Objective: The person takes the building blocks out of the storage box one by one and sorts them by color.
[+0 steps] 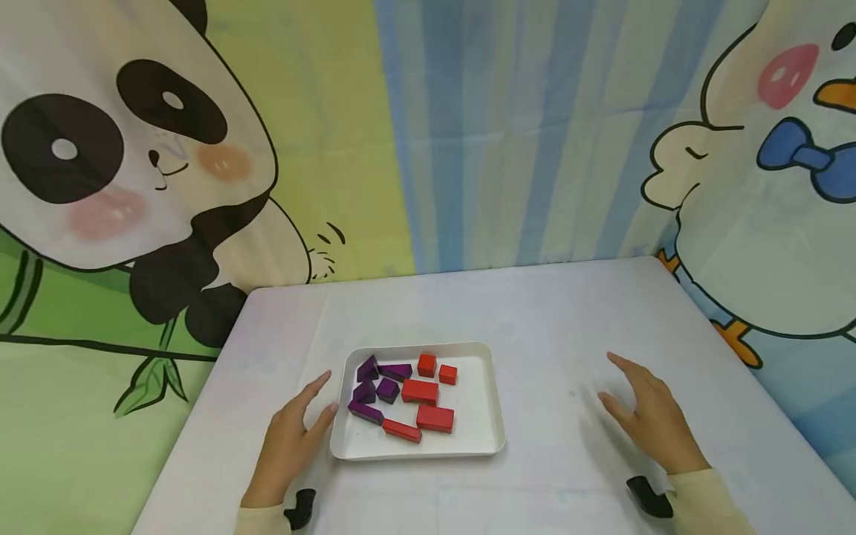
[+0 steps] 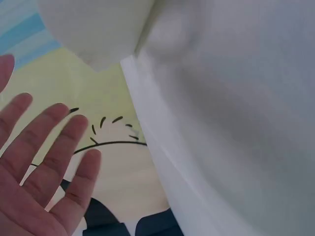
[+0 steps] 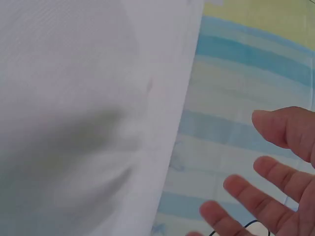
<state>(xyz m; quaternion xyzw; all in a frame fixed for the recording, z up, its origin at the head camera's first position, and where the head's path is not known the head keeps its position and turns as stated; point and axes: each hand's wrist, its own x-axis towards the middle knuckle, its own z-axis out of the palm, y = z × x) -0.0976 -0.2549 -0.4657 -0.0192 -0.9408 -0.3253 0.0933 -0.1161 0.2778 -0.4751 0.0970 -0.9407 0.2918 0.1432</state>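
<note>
Only the head view shows the five angular red blocks (image 1: pixel 435 418) and five angular purple blocks (image 1: pixel 387 390), cuboid and wedge-like, gathered inside the shallow white rectangular tray (image 1: pixel 478 416) on the white cloth-covered table (image 1: pixel 548 334). The left hand (image 1: pixel 289 442) is just beside the tray, the right hand (image 1: pixel 652 420) well apart; both are empty, and the wrist views show spread fingers.

Saw a white bench (image 1: pixel 548 319) against a printed backdrop (image 1: pixel 408 134); made out a panda (image 1: pixel 170 178) at left, blue stripes (image 1: pixel 551 134) midway, a bow-tied bird (image 1: pixel 769 238) at right.
</note>
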